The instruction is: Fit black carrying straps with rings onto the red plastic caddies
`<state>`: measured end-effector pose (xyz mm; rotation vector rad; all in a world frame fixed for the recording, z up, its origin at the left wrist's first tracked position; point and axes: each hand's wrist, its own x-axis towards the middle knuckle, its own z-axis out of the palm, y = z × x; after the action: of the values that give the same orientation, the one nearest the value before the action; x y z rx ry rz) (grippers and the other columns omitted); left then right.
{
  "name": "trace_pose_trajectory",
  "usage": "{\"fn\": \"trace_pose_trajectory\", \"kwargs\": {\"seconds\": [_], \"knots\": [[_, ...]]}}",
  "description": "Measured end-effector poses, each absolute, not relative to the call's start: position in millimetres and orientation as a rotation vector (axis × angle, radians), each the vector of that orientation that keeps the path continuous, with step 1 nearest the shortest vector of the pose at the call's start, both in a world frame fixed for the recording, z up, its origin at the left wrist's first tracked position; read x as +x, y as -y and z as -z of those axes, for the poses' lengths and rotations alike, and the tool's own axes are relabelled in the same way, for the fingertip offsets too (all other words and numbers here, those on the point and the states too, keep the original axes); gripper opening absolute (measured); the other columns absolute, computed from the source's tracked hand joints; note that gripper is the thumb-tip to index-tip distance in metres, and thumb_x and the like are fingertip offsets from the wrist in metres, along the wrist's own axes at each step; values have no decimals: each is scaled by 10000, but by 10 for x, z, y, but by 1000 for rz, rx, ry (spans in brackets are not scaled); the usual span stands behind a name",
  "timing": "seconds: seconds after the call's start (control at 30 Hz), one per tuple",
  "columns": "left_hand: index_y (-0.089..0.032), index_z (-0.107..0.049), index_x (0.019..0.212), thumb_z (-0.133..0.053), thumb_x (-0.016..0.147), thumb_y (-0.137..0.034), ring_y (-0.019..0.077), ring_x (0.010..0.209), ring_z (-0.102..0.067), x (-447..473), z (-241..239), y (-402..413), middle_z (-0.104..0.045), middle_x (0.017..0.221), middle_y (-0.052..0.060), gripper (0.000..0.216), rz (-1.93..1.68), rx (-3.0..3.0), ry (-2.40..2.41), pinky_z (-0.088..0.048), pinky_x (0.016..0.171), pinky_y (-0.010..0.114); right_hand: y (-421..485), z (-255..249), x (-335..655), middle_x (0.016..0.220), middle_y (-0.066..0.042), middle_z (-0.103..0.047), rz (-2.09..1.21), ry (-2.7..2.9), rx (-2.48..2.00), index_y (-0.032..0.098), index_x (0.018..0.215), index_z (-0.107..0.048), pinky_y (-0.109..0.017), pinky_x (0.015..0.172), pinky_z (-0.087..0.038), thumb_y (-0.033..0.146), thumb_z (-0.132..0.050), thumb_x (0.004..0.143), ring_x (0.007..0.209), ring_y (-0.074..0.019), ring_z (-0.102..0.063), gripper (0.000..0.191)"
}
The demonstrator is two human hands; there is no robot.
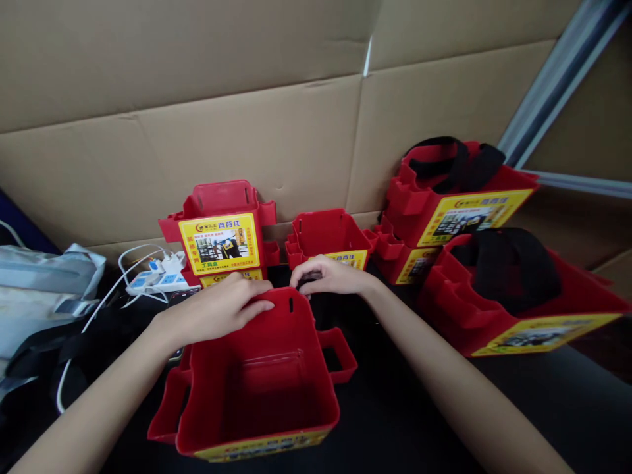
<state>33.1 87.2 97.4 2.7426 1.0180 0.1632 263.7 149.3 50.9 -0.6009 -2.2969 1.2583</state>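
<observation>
An open red plastic tool box (266,368) stands in front of me, a yellow label on its near side. My left hand (217,306) is closed over its far rim, thumb inside and fingers behind the wall. At the far right corner, beside a narrow slot in that wall, my right hand (333,275) has its fingers curled in a pinch on a black strap (305,283). Most of the strap is hidden behind the box and against the dark surface. The inside of the box shows no contents.
Stacked red tool boxes (220,243) stand behind on the left, another box (328,230) in the middle. More boxes with black straps (513,270) are at right. A power strip (160,273) with white cables and a grey bag (47,283) lie left. Cardboard (247,145) walls the back.
</observation>
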Motion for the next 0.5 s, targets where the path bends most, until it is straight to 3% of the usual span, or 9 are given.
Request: {"fn": "trace_pose_trajectory", "kwargs": {"seconds": [0.5], "knots": [[-192,-563,903,-377,874,-315,163,714,-563,321,-953,-871,-608,785,36,225,-154,2754,-1069,-381,663,283,-1503,-488,2579,882,-27,-624,-1193,2385,-462,130,856,-607,-278,817,-399,209,-538,797,858,-128,-558,121]]}}
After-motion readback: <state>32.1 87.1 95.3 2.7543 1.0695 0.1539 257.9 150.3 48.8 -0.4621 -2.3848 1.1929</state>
